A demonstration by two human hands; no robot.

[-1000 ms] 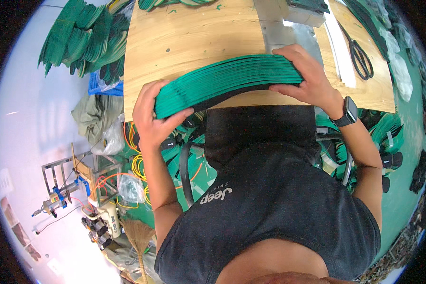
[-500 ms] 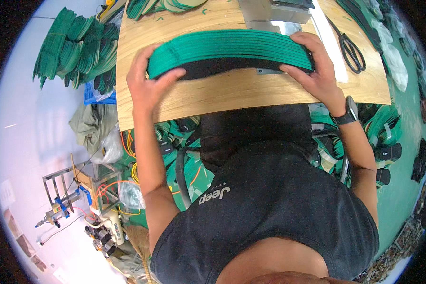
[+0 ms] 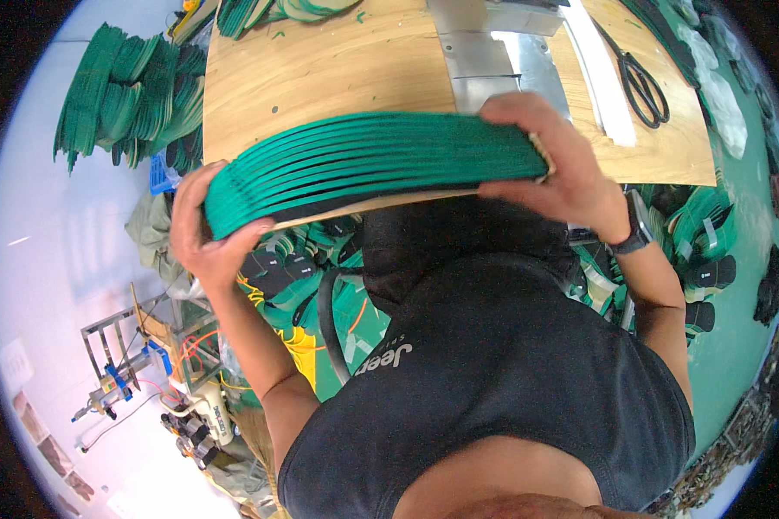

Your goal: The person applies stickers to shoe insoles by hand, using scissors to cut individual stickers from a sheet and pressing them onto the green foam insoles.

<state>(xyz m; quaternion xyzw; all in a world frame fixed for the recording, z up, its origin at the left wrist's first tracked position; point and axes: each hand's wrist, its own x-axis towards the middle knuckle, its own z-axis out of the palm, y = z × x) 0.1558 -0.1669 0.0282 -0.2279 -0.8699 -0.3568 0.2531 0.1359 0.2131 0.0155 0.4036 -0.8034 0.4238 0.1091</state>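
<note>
Between my two hands is a stack of curved green strips (image 3: 372,156), with a dark layer along its near edge. My left hand (image 3: 209,227) grips the left end, thumb on the near side and fingers on the far side. My right hand (image 3: 563,164), somewhat blurred, clasps the other end, its thumb along the near edge. The stack is held over the front edge of the wooden table (image 3: 337,73) and tilts, its left end lower and nearer to me. A metal plate (image 3: 485,62) lies on the table beyond my right hand.
Black-handled scissors (image 3: 644,93) and a white strip (image 3: 604,91) lie at the table's right. More curved green pieces (image 3: 290,9) lie at its far edge. A tall heap of green strips (image 3: 125,99) stands to the left. Bundles of green and black pieces (image 3: 290,272) are under the table.
Both hands have brought the stack toward me and to the left, from over the tabletop to its front edge. Its left end has dropped lower, and more of the metal plate shows.
</note>
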